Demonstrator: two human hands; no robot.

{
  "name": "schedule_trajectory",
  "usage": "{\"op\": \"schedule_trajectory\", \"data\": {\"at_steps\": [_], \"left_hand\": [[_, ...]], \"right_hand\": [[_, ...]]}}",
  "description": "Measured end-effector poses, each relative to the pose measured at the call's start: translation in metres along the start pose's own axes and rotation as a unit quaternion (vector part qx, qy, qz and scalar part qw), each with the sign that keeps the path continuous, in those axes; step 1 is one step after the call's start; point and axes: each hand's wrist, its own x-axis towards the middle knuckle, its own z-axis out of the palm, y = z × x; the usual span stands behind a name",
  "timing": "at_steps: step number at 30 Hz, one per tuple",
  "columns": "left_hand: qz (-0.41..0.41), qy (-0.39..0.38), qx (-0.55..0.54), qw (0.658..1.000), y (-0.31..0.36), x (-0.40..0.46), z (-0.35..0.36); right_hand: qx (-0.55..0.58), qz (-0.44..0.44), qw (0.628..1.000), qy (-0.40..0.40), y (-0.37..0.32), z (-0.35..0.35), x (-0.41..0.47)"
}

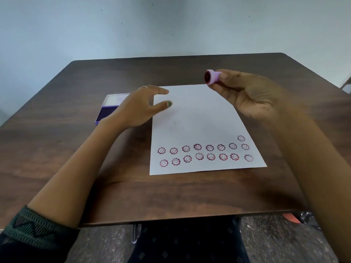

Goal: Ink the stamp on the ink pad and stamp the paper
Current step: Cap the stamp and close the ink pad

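Note:
My right hand holds a small lilac stamp sideways in the air above the far right corner of the paper, its red inked face turned left. The white paper lies on the brown table and carries several purple smiley flower prints in rows along its near edge. My left hand hovers open at the paper's far left edge, fingers spread, holding nothing. The purple ink pad lies open just left of that hand, which partly hides it.
The wooden table extends left and right of the paper, with its front edge close to my lap. A pale wall rises behind the table. A chair part shows at the far right.

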Motion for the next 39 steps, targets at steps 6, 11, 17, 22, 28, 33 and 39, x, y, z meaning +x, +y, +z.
{"op": "schedule_trajectory", "data": {"at_steps": [6, 11, 17, 22, 28, 33, 39], "left_hand": [[-0.016, 0.015, -0.004, 1.0, -0.015, 0.001, -0.011], [-0.023, 0.011, 0.005, 1.0, -0.02, 0.001, -0.015], [-0.024, 0.021, 0.026, 0.999, -0.031, 0.0, -0.023], [-0.028, 0.019, 0.086, 0.996, -0.034, -0.002, -0.025], [-0.038, 0.011, 0.129, 0.991, -0.028, -0.005, -0.02], [-0.042, 0.025, 0.142, 0.989, -0.024, -0.006, -0.019], [-0.082, 0.146, -0.044, 0.985, -0.004, -0.004, -0.021]], "right_hand": [[-0.047, -0.006, 0.999, -0.016, 0.015, 0.043, 0.029], [-0.068, -0.013, 0.997, -0.023, 0.035, 0.048, 0.045], [-0.055, -0.007, 0.998, -0.016, 0.043, 0.033, 0.051], [-0.054, -0.007, 0.998, -0.018, 0.046, 0.032, 0.048], [-0.076, 0.004, 0.997, -0.016, 0.049, 0.032, 0.049], [-0.089, 0.01, 0.996, -0.003, 0.051, 0.03, 0.051], [-0.085, 0.012, 0.996, -0.005, 0.051, 0.03, 0.05]]}}
